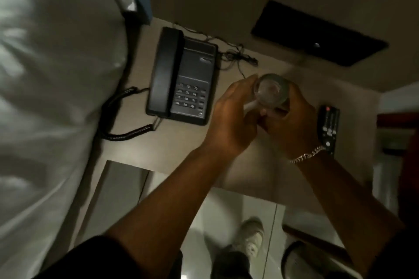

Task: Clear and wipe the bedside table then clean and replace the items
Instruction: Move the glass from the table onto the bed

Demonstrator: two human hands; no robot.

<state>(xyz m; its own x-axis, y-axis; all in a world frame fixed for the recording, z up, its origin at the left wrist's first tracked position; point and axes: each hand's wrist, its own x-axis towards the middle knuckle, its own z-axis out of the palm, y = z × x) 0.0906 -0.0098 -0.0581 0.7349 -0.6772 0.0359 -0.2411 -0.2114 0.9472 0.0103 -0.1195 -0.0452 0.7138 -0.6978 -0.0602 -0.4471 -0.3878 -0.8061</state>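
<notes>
glass (pixel 271 89) in both hands | phone (pixel 181 77) left | remote (pixel 328 129) right

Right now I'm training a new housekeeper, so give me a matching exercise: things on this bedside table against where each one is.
Things:
1. telephone
2. glass
3. remote control
4. bracelet

Places:
A. held in both hands
B. at the table's right edge
C. on the right wrist
D. on the table next to the bed

Pairs: 1-D, 2-A, 3-B, 4-C
</notes>
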